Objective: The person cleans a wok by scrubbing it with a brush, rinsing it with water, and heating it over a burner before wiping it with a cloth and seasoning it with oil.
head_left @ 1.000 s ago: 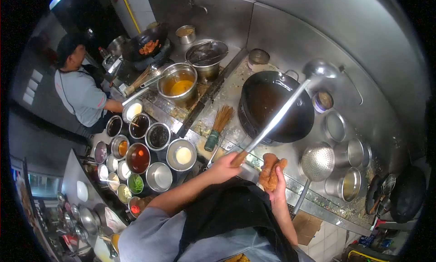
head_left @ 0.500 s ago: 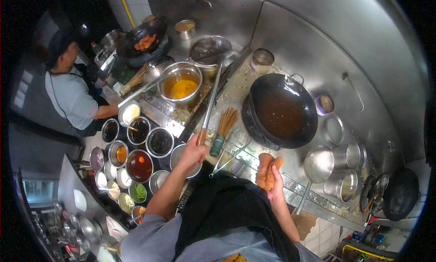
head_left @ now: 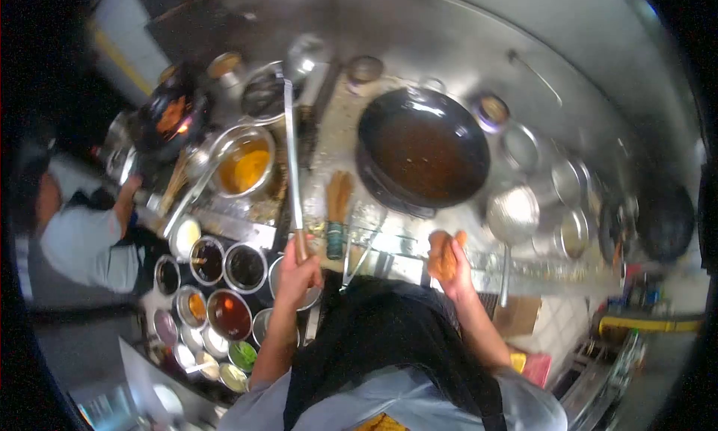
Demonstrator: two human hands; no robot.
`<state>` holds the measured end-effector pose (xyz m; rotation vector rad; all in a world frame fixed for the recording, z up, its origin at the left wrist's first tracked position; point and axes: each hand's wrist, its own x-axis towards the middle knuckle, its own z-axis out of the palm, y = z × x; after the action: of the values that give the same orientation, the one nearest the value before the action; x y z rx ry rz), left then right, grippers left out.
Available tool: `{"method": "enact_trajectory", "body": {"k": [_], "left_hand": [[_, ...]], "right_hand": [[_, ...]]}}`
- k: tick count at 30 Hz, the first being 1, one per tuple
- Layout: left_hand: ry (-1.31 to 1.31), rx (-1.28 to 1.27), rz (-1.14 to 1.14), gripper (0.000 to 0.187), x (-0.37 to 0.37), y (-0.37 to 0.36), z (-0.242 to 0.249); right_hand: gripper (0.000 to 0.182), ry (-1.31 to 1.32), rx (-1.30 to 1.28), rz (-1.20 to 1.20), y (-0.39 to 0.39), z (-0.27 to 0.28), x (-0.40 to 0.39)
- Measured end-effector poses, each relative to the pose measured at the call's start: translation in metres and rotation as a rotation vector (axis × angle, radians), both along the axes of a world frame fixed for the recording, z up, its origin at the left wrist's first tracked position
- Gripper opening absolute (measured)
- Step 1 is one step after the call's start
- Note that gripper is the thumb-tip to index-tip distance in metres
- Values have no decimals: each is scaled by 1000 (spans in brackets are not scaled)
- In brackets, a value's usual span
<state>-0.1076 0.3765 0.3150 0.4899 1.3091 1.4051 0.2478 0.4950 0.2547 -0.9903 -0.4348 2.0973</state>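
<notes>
My left hand is closed around the wooden end of a long-handled ladle. Its round metal bowl is up by the back of the stove, to the left. In my right hand is a folded brown cloth, gripped between thumb and fingers in front of the wok. The black wok sits on the burner with dark brown liquid inside. A bamboo brush with a green-bound handle lies to the right of my left hand. A perforated strainer rests right of the wok.
Bowls of sauces and chopped ingredients stand at lower left. A metal pot of yellow liquid is beyond them. At far left, a person works near a second wok with visible flame. Metal pots stand on the right.
The camera view has turned, shifting the stove leftward and upward in the picture. The ladle now points more straight ahead. Both hands keep their holds, and flame now shows at the second wok.
</notes>
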Motion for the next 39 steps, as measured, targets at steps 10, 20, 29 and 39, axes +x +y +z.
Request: {"method": "enact_trajectory", "body": {"k": [10, 20, 29, 39], "left_hand": [[732, 25, -80, 43, -1, 130, 26], [1370, 129, -450, 49, 29, 312, 64], [1148, -147, -783, 30, 21, 316, 128], [1046, -161, -754, 19, -20, 299, 148]], "right_hand": [[47, -211, -262, -74, 83, -22, -62], [29, 27, -171, -327, 93, -49, -69], [27, -35, -79, -398, 84, -32, -55], [26, -184, 43, -400, 80, 17, -66]]}}
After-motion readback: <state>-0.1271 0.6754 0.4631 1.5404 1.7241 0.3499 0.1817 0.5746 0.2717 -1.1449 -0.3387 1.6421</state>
